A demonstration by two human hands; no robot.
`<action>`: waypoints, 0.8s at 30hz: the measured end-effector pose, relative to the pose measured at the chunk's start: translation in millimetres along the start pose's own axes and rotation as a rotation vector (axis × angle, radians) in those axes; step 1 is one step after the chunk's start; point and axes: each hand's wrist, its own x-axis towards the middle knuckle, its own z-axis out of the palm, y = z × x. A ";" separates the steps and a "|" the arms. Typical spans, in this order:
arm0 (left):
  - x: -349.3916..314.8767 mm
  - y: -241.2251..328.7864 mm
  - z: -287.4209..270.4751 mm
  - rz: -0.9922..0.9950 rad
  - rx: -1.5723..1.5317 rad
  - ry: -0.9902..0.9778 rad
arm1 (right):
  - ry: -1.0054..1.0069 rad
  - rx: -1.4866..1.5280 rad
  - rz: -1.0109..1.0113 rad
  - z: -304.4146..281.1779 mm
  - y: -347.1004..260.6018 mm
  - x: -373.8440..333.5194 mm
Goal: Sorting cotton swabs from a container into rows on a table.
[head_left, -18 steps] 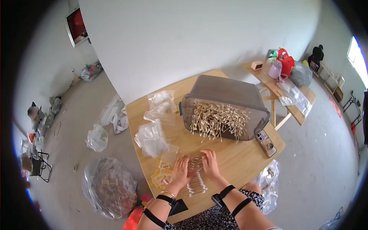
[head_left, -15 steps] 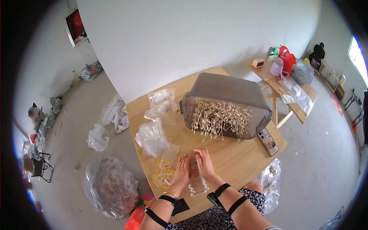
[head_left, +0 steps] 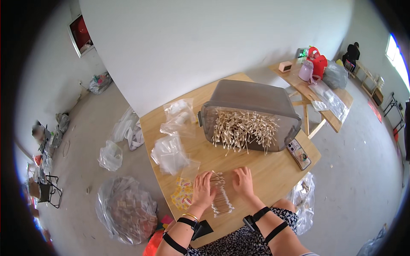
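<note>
The right hand (head_left: pixel 243 182) is drawing away from the cotton-swab row (head_left: pixel 221 199), its fingers curving around nothing, leaving just the left hand (head_left: pixel 203 190) bordering that row, unclamped, as it is lying nearside of the grey bin (head_left: pixel 256 96).

Left hand (head_left: pixel 202 190) beside swabs (head_left: pixel 221 194) (right hand (head_left: pixel 244 184) apart).

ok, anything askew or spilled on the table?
Yes: the grey plastic bin lies on its side, mouth facing the camera, with jumbled cotton swabs jutting out. Odd because bins normally stand upright; possibly deliberate.
</note>
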 end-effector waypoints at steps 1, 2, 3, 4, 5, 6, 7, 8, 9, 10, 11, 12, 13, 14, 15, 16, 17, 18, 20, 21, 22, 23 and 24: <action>2.8 -4.8 -1.6 -0.022 0.014 -0.046 | -0.098 -0.130 -0.087 -0.9 1.8 -0.7; 4.1 -7.4 -2.3 -0.045 0.028 -0.091 | -0.093 -0.129 -0.086 2.0 1.4 -2.0; 3.3 -7.4 -1.8 -0.044 0.031 -0.092 | -0.148 -0.156 -0.074 7.0 -5.4 -1.3; 1.6 -6.6 -1.0 -0.024 0.170 -0.145 | -0.203 -0.183 -0.061 10.6 -11.4 0.0; -0.5 -5.5 0.1 -0.005 0.310 -0.198 | -0.203 -0.179 -0.062 12.0 -16.0 1.9; -2.5 -0.6 1.1 -0.002 0.312 -0.200 | -0.222 -0.228 -0.039 13.0 -17.8 2.9; -5.8 5.5 2.9 0.007 0.255 -0.223 | -0.242 -0.277 -0.017 13.5 -19.0 4.1; -7.9 9.3 3.6 0.016 0.198 -0.245 | -0.240 -0.275 -0.014 14.0 -19.7 5.6; -9.3 8.9 3.8 0.017 0.200 -0.247 | -0.228 -0.277 -0.002 15.2 -20.1 7.2; -10.0 8.1 4.2 0.006 0.244 -0.292 | -0.215 -0.279 0.009 16.2 -20.2 8.7; -10.5 7.3 5.1 -0.005 0.288 -0.337 | -0.214 -0.278 0.011 16.6 -19.9 10.1; -11.5 6.7 6.6 -0.005 0.289 -0.339 | -0.218 -0.270 0.001 16.8 -19.5 11.1; -12.4 6.1 8.3 -0.014 0.256 -0.311 | -0.221 -0.262 -0.009 16.7 -19.0 12.1; -13.5 5.3 9.6 -0.023 0.224 -0.283 | -0.222 -0.262 -0.008 16.2 -18.4 13.0; -13.1 5.7 10.1 -0.021 0.222 -0.283 | -0.230 -0.297 -0.039 14.7 -16.5 14.5; -12.9 6.1 10.3 -0.028 0.231 -0.292 | -0.238 -0.333 -0.071 13.2 -14.8 16.1; -12.7 6.5 10.5 -0.034 0.240 -0.300 | -0.237 -0.335 -0.070 12.0 -13.3 18.0; -11.5 7.7 9.8 -0.033 0.239 -0.300 | -0.252 -0.390 -0.100 11.2 -11.4 19.4; -8.4 9.5 8.2 -0.058 0.288 -0.342 | -0.268 -0.447 -0.129 6.8 -6.3 23.2; -7.9 11.3 7.1 -0.057 0.286 -0.343 | -0.211 -0.433 -0.122 1.5 -2.6 26.3; -7.9 13.2 5.4 -0.056 0.343 -0.352 | -0.155 -0.419 -0.116 -2.0 0.2 29.7; -7.4 14.4 4.4 -0.055 0.400 -0.361 | -0.155 -0.421 -0.115 -3.8 2.5 33.7; -9.3 13.6 4.1 -0.057 0.400 -0.363 | -0.186 -0.418 -0.090 -5.5 2.0 37.4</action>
